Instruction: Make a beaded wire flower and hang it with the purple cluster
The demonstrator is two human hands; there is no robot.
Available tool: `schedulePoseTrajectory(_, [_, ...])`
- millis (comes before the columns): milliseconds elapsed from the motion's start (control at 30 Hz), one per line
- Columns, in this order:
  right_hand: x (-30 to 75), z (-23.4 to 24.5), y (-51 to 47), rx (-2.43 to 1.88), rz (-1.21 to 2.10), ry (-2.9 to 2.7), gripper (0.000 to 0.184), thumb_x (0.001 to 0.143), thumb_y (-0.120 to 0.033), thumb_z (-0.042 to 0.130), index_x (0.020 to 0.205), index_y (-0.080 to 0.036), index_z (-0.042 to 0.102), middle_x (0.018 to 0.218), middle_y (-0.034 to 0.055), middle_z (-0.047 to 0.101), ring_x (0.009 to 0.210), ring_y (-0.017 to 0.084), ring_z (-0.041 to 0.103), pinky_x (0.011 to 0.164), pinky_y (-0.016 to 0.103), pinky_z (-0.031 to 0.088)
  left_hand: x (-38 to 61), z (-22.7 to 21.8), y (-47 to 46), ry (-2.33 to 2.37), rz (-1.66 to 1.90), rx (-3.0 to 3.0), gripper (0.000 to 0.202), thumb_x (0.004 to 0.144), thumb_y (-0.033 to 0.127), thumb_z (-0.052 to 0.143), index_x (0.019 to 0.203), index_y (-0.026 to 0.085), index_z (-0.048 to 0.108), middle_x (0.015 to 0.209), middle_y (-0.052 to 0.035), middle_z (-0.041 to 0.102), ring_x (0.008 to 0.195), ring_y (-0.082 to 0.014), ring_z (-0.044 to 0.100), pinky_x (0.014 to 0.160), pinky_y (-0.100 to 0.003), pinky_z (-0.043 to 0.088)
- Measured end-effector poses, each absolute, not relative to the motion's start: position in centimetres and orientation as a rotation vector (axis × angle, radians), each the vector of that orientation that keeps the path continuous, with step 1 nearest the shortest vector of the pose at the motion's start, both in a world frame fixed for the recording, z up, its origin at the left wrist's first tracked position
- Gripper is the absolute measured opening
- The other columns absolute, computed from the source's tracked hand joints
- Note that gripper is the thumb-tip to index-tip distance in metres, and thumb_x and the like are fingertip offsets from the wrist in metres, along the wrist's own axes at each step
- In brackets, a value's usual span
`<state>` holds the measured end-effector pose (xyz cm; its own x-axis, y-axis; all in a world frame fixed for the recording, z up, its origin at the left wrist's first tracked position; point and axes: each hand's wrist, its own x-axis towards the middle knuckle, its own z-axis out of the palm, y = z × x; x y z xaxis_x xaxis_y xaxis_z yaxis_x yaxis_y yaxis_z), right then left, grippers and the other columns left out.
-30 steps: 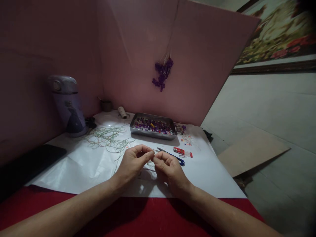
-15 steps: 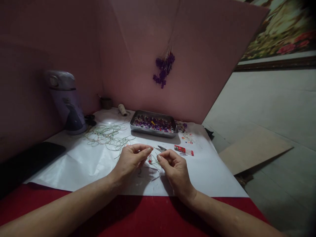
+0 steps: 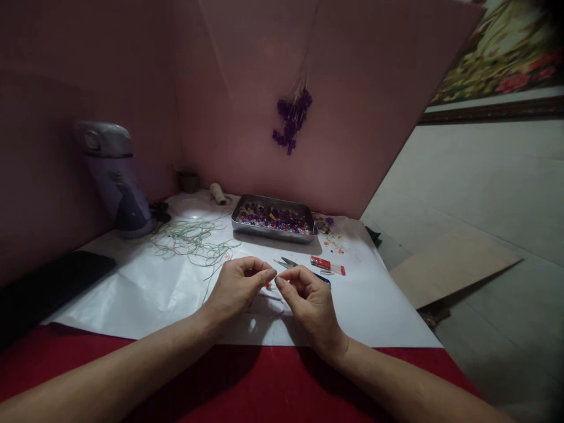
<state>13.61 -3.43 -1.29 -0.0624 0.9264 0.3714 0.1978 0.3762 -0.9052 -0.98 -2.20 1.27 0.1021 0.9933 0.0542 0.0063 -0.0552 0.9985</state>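
Beading cord (image 3: pixel 271 288) runs between the two hands, well in front of the metal tray (image 3: pixel 273 235) and just above the white sheet (image 3: pixel 145 294); a small red bead (image 3: pixel 267 286) sits on it. The left hand (image 3: pixel 238 288) has thumb and forefinger pinched closed on the cord; the right hand (image 3: pixel 308 299) pinches it the same way, and the fingertips of the two hands almost meet. Both forearms cross a red cloth (image 3: pixel 247 382) at the near edge. Between the right hand and the tray lie scissors (image 3: pixel 287 262) and a red lighter (image 3: pixel 325 265). The tray holds mixed beads, mostly purple; to its left sprawls a loose green tangle (image 3: pixel 189 242); farther left of it stands a lilac flask (image 3: pixel 117 176). Behind the tray's left corner lies a spool (image 3: pixel 217 192); above the tray a purple bead bunch (image 3: pixel 291 120) hangs against the pink board (image 3: pixel 374 117).
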Motion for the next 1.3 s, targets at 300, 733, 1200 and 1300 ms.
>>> schedulePoseTrajectory(300, [13.63, -1.17, -3.85, -1.024, 0.736, -1.545, 0.016, 0.084, -0.03, 0.058, 0.077, -0.017, 0.057, 0.053, -0.0058, 0.044, 0.047, 0.009, 0.033, 0.044, 0.023, 0.026, -1.32, 1.25, -2.04, 0.907, 1.255, 0.948, 0.023, 0.067, 0.022, 0.073, 0.087, 0.011, 0.068, 0.048, 0.0058, 0.048, 0.043, -0.0049, 0.039, 0.043, -0.017, 0.029])
schedulePoseTrajectory(733, [13.82, -1.22, -4.11, -1.001, 0.685, -1.584, 0.016, 0.087, -0.03, 0.056, 0.077, -0.018, 0.055, 0.056, -0.005, 0.047, 0.049, 0.01, 0.037, 0.046, 0.023, 0.029, -1.74, 0.87, -1.76, 0.719, 1.051, 0.813, 0.014, 0.071, 0.013, 0.073, 0.083, 0.008, 0.068, 0.059, 0.0006, 0.055, 0.047, -0.0045, 0.046, 0.038, -0.014, 0.03])
schedulePoseTrajectory(1200, [13.8, -1.36, -4.02, -1.019, 0.645, -1.609, 0.014, 0.086, -0.029, 0.055, 0.077, -0.018, 0.055, 0.057, -0.0032, 0.053, 0.048, 0.01, 0.042, 0.046, 0.023, 0.032, -1.88, 0.94, -1.73, 0.665, 0.955, 0.752, 0.009, 0.071, 0.009, 0.071, 0.078, 0.009, 0.066, 0.066, -0.0024, 0.061, 0.053, -0.0065, 0.053, 0.047, -0.015, 0.038])
schedulePoseTrajectory(1300, [13.79, -1.34, -4.09, -1.021, 0.636, -1.617, 0.014, 0.086, -0.029, 0.055, 0.077, -0.018, 0.055, 0.057, -0.003, 0.053, 0.047, 0.01, 0.042, 0.045, 0.023, 0.032, -1.89, 0.86, -1.68, 0.692, 0.942, 0.734, 0.01, 0.071, 0.01, 0.073, 0.079, 0.009, 0.067, 0.066, -0.0016, 0.06, 0.055, -0.006, 0.053, 0.05, -0.015, 0.038])
